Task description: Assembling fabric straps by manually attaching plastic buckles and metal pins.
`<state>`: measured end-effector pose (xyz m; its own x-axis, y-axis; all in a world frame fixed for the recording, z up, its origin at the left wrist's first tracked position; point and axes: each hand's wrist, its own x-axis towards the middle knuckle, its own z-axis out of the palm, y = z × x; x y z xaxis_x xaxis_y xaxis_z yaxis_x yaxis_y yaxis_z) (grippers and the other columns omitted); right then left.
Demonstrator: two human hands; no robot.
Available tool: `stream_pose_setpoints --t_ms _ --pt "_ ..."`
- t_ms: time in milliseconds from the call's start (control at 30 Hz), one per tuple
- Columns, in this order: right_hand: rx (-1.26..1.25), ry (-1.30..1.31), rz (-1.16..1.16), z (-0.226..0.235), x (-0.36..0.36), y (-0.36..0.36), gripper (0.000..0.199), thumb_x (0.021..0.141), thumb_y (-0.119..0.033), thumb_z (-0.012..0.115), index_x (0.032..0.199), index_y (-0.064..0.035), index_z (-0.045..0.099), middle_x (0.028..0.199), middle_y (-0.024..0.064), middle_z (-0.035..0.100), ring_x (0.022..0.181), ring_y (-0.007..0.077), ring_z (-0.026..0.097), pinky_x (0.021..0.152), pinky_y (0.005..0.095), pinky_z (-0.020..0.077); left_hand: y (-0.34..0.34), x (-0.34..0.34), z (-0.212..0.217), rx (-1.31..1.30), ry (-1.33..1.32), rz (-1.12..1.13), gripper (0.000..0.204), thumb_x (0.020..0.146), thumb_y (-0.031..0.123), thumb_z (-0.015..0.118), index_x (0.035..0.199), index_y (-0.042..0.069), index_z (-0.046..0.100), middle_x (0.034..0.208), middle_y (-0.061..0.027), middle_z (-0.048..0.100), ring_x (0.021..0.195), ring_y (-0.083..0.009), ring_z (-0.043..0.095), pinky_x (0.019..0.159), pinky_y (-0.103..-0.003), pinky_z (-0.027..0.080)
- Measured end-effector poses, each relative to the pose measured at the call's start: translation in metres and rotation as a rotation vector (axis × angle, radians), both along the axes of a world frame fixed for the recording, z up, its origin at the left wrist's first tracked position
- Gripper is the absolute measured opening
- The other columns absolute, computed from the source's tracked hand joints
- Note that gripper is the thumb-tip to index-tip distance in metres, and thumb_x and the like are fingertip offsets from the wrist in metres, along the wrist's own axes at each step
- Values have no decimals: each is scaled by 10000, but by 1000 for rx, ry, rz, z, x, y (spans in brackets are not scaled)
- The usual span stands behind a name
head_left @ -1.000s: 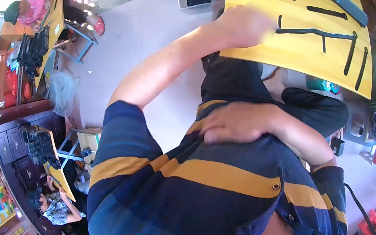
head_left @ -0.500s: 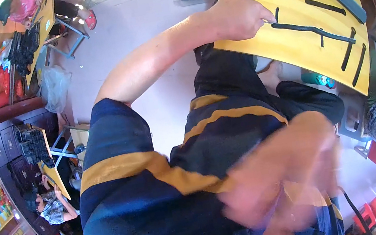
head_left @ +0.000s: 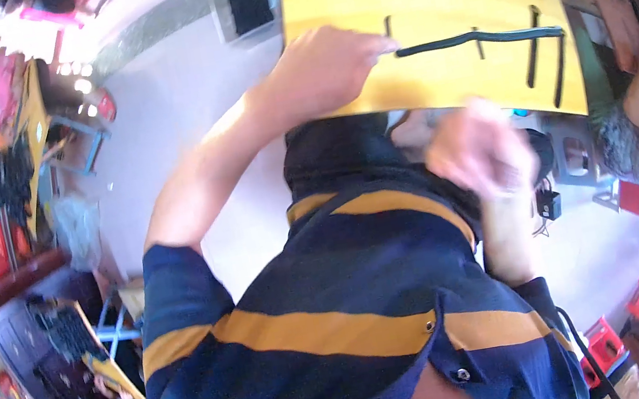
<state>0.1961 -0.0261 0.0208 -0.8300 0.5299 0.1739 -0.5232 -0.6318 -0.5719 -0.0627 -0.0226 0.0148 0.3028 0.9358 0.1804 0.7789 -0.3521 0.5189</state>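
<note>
1. My left hand rests curled on the near edge of the yellow bench; its fingertips touch the end of a long black strip, pinching it as far as I can tell.
2. The strip lies flat across the bench, running rightward.
3. My right hand hangs blurred below the bench edge; I cannot tell whether it is clenched.
</note>
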Motion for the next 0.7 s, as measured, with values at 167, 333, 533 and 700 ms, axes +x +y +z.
stream_pose_setpoints --t_ms 167,333,533,700 --pt "27 -599 -468 -48 -16 -8 278 1037 -311 657 1158 -62 640 896 9 683 780 84 653 707 220 521 -19 27 8 40 -50 49 329 961 75 588 1254 152 715 909 -164 713 838 -359 701 731 -437 557" --pt "103 -719 -673 -62 -25 4 290 1038 -308 658 1143 -38 641 942 36 690 787 96 650 689 233 538 -28 56 5 50 4 55 380 954 47 590 1294 182 691 798 -129 664 761 -327 681 660 -441 534" --pt "265 -870 -639 -65 -17 5 234 1070 -243 603 1079 -16 660 871 22 692 768 74 637 670 227 510 -28 62 -1 36 20 29 436 934 33 575 1338 173 657 791 -108 656 758 -308 681 645 -438 531" --pt "232 -809 -511 -65 -10 1 293 1095 -287 547 1067 -18 660 877 28 693 775 90 646 697 241 521 -29 58 0 39 63 -29 476 908 11 569 1344 182 654 813 -98 664 787 -306 684 670 -438 536"
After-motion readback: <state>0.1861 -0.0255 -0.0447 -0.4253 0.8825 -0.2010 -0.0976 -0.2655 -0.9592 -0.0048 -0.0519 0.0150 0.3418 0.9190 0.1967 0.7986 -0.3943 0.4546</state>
